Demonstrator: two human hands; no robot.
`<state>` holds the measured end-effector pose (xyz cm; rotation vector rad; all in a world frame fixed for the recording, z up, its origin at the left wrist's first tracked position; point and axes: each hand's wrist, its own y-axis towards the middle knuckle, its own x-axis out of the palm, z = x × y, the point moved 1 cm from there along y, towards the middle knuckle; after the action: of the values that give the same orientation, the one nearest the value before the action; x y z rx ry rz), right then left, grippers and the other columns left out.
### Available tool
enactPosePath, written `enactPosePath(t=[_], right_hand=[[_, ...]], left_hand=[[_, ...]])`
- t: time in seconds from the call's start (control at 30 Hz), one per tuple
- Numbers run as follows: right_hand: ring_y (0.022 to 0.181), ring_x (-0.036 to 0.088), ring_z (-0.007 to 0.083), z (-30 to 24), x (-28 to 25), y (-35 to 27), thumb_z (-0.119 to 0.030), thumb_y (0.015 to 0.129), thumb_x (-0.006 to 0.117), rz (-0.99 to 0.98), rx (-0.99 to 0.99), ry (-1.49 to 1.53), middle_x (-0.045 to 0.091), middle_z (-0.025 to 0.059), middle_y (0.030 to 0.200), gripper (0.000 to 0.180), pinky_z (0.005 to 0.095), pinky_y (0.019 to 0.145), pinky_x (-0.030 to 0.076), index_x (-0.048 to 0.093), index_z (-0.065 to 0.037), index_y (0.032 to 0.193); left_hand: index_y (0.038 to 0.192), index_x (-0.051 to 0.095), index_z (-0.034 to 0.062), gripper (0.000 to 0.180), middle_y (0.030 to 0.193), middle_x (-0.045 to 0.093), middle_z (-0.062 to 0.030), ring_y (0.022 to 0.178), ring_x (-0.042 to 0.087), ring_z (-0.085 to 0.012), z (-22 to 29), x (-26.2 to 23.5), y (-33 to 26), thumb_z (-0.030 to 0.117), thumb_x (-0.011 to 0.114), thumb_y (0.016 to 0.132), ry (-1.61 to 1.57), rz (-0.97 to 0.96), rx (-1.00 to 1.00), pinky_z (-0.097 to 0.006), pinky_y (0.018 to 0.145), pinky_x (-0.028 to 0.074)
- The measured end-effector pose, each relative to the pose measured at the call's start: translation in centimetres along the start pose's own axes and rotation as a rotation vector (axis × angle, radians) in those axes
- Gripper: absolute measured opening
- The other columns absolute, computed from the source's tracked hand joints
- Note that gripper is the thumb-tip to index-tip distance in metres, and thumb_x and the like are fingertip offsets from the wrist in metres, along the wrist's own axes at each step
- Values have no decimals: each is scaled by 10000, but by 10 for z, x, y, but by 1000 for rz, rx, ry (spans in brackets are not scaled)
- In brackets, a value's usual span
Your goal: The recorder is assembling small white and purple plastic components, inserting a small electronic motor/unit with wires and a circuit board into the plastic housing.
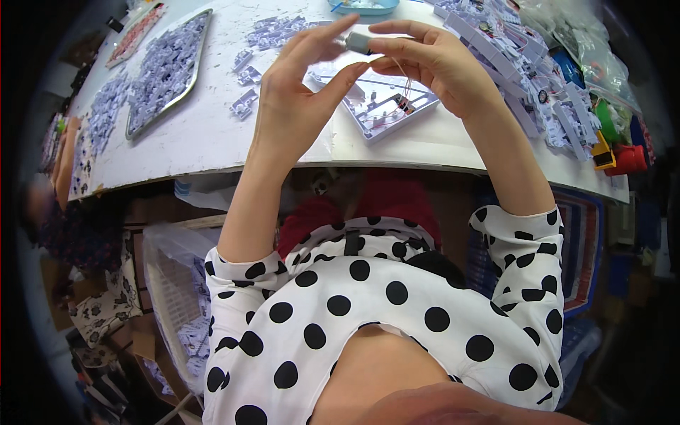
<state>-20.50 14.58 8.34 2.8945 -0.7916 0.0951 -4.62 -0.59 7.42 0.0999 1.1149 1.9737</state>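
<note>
Over the table, my right hand (425, 60) pinches a small grey metal motor (359, 43) between its thumb and fingers. Thin wires (408, 81) run down from this hand toward a pale plastic housing (386, 127) lying beneath, which has a small dark part with red wires inside. Close beside the motor's other end is my left hand (301, 74), its thumb and forefinger spread wide apart. Some of its other fingers are partly hidden behind, and whether they touch the motor is unclear.
Left, a metal tray (170, 71) holds many small pale plastic parts; loose parts (244, 103) lie nearer. A pile of pale housings with wires (524, 64) fills the right side, beside a red container (627, 160). A blue dish (368, 8) stands at the back. Another person's arm (67, 159) shows far left.
</note>
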Motion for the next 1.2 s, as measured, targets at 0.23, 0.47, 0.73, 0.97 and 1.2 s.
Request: enactPosePath(t=[0.23,0.47,0.73,0.97,1.2], right_hand=[[1121,678,211,8,-1,-4,-283,1054,584,79,-268,-304,719,137,1201,378,324,1026,486,664,9,1281],[986,695,154,31,3,-39,-187,934,736,484,-560,-480,767,67,1076,231,287,900,507,762,-57,1123],[1081,635,193,61,-9,-65,-135,938,718,588,-595,-784,733,56,1133,230,321,982,461,737,-73,1159],[1132,616,176,67,-7,-69,-121,953,706,618,-551,-834,719,49,1173,233,318,1034,436,722,-61,1177],[1026,598,231,72,-7,-67,-105,890,748,700,-600,-725,722,28,1052,130,342,929,458,728,-97,1019]], left_hand=[[1247,694,-9,356,1070,742,-96,992,703,-144,-13,-11,-17,12,753,897,-352,9,-464,-279,915,552],[1243,681,-39,381,1121,727,-117,1018,692,-161,-37,-11,-32,-56,746,868,-479,56,-621,-285,982,540],[1179,717,-9,328,1025,752,-101,965,715,-151,-42,-4,-40,-62,746,856,-459,122,-513,-274,895,572],[1165,711,-27,306,1021,750,-96,941,709,-123,-43,5,-43,-63,753,864,-354,231,-422,-227,843,570],[1168,714,-23,315,1035,747,-80,924,689,-92,-47,7,-33,3,794,864,-350,367,-408,-211,835,535]])
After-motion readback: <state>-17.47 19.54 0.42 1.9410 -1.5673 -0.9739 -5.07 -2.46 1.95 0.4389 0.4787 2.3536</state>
